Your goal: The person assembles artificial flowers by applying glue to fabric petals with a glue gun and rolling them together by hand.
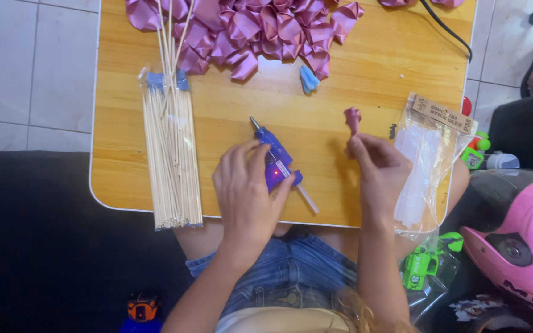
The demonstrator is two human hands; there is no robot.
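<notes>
A low wooden table (353,74) with a pale rim stands on white floor tiles, and I look straight down at it over denim-clad knees. My left hand (248,191) lies over the blue plastic hot-glue gun (277,161), fingers wrapped round its body; the gun rests on the tabletop with its metal nozzle pointing away from me and a clear glue stick jutting from its back end. My right hand (380,169) pinches a small mauve satin ribbon rosebud (353,118) between thumb and fingertips, holding it just above the wood, right of the gun.

I judge the bud light, soft and easily crushed, best taken at its pinched base. The gun looks rigid and light; I would hold it by the body, well clear of the nozzle.

At the far edge is a heap of mauve ribbon petals (260,31). At left lies a clear sleeve of thin bamboo skewers (171,160) with a blue band near its top. At right lies a clear bag of glue sticks (424,166) with a brown card header.
</notes>
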